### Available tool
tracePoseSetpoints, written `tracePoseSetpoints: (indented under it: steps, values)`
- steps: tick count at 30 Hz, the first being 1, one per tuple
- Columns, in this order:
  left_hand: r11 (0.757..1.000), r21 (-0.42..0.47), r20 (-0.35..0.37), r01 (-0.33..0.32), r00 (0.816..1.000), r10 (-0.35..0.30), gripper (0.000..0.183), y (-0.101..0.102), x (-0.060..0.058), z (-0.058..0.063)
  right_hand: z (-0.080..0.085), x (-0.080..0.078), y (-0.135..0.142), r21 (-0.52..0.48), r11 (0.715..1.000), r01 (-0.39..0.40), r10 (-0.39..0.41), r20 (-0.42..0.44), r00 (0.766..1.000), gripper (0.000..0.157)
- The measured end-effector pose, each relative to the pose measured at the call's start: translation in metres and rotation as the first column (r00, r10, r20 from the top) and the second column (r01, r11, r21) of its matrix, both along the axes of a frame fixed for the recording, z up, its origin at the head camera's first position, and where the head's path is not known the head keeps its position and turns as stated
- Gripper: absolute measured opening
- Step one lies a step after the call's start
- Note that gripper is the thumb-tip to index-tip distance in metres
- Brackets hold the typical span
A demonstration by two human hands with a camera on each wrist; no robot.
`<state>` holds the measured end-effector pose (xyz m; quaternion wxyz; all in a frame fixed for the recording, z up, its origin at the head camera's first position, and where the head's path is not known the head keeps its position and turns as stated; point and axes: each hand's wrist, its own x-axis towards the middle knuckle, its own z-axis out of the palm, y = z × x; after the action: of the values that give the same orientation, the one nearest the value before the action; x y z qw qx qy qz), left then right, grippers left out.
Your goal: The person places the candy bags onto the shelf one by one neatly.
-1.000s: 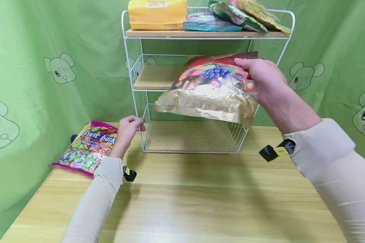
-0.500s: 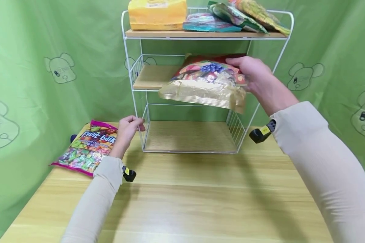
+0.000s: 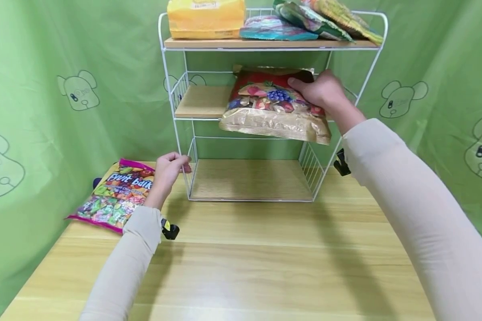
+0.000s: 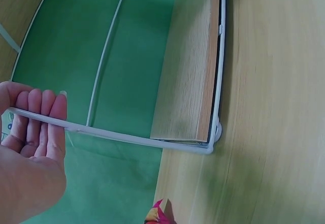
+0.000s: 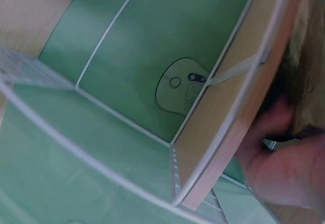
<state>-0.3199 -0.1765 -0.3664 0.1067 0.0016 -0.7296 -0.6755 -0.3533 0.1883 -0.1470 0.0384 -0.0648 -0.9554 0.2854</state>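
Observation:
My right hand [image 3: 325, 91] grips the right side of a red and gold candy bag [image 3: 261, 117] with fruit printed on it. The thumb lies on top of the bag. Its front gold edge sticks out past the middle board [image 3: 201, 101] of a white wire shelf rack; whether the bag rests on that board is hard to tell. In the right wrist view, the fingers [image 5: 279, 168] are dim and partly behind the board's edge. At the rack's left side my left hand [image 3: 168, 173] holds the white wire post [image 4: 117, 135], fingers curled round it.
A pink-edged bag of fruit candy [image 3: 112, 196] lies on the wooden table [image 3: 241, 267], left of the rack. On the top board stand a yellow package [image 3: 206, 20], a teal bag [image 3: 277, 29], a green bag [image 3: 305, 18] and a yellow bag [image 3: 341, 18]. Green cloth hangs behind.
My right hand has moved left and inward, carrying the red and gold bag toward the middle board; the bag's top now shows more. My left hand has stayed on the post.

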Motion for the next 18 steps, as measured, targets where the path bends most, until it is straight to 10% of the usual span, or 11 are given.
tracePoseSetpoints:
  steps: [18]
  values:
    - [1.000,-0.012,0.015,0.003,1.000,-0.003,0.016,0.001,0.001,0.001,0.006,0.043,-0.006,0.184,0.980,-0.076,0.091,-0.073,0.993,0.098]
